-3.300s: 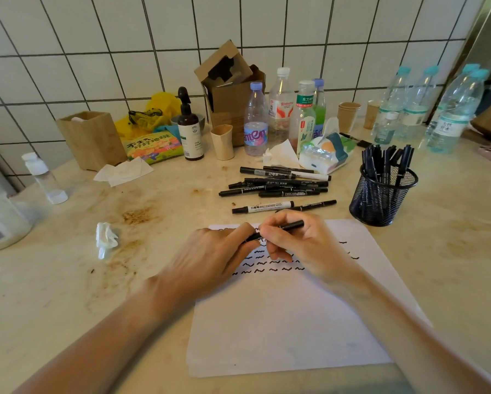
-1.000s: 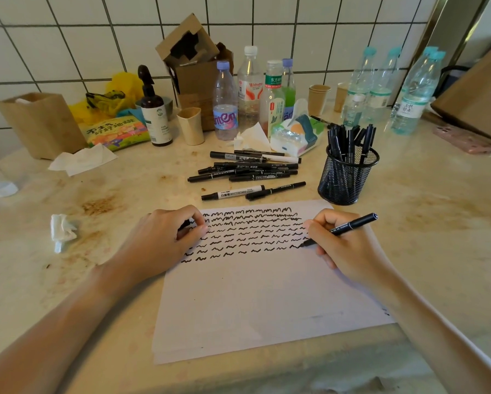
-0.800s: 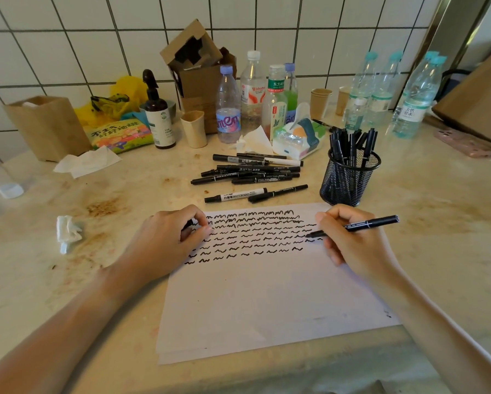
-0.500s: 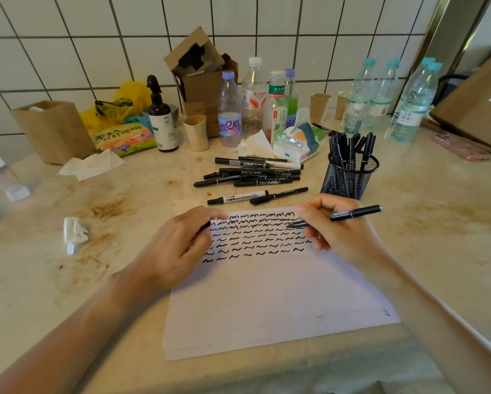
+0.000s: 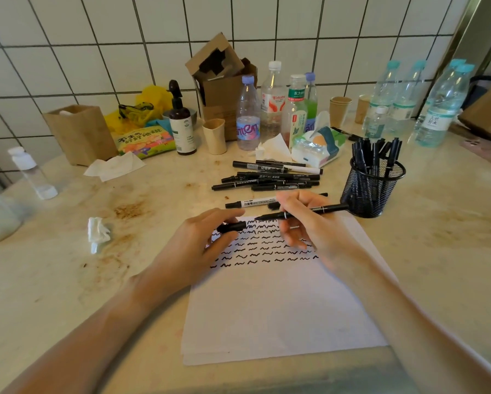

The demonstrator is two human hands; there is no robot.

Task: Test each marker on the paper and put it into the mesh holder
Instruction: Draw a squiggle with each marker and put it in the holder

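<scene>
Right hand (image 5: 309,223) pinches an uncapped black marker (image 5: 304,212) between thumb and fingers, tip pointing left, above the paper (image 5: 281,302). Left hand (image 5: 193,248) grips the marker's black cap (image 5: 232,226), fingers curled round it, just left of the tip. Mesh holder (image 5: 372,191) with markers stands right of the paper's far corner. Loose markers (image 5: 269,177) lie beyond the paper.

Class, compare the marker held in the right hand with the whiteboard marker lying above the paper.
The held marker is slim, all black, uncapped and in the right hand; the whiteboard marker is thicker, white-barrelled, capped and flat on the counter. Both point their tips leftward.
</scene>
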